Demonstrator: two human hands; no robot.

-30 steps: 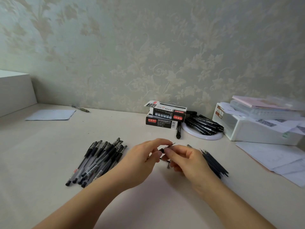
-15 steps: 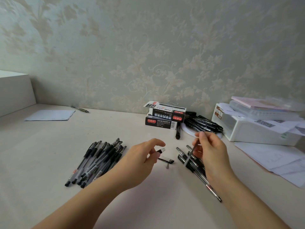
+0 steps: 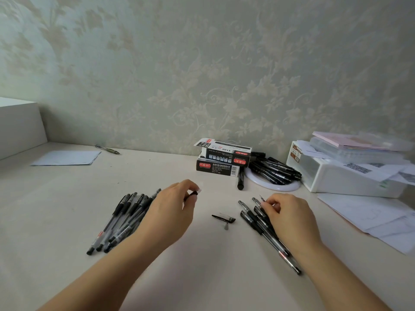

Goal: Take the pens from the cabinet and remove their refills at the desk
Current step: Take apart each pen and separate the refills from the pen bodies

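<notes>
A bundle of several black gel pens (image 3: pixel 125 218) lies on the desk at the left. My left hand (image 3: pixel 170 212) hovers over its upper end and pinches a pen barrel (image 3: pixel 192 194) by its dark tip. My right hand (image 3: pixel 289 218) rests low on the pile of refills and pen parts (image 3: pixel 258 221) at the right, pinching a thin refill (image 3: pixel 261 197) whose point sticks up past my fingers. Between my hands lie a black pen cap (image 3: pixel 224 218) and a small grey tip cone (image 3: pixel 226 226).
Two stacked pen boxes (image 3: pixel 221 161) stand at the back centre, with one black marker (image 3: pixel 240 180) in front. More black pens (image 3: pixel 274 170) lie on a white ring. A white storage box (image 3: pixel 341 173) and papers (image 3: pixel 370 216) fill the right. A sheet (image 3: pixel 65 157) and a pen (image 3: pixel 107 149) lie far left.
My hands have parted: the right hand drew the refill out of the barrel, carried it right and lowered it onto the pile. The left hand kept the barrel and drifted slightly left.
</notes>
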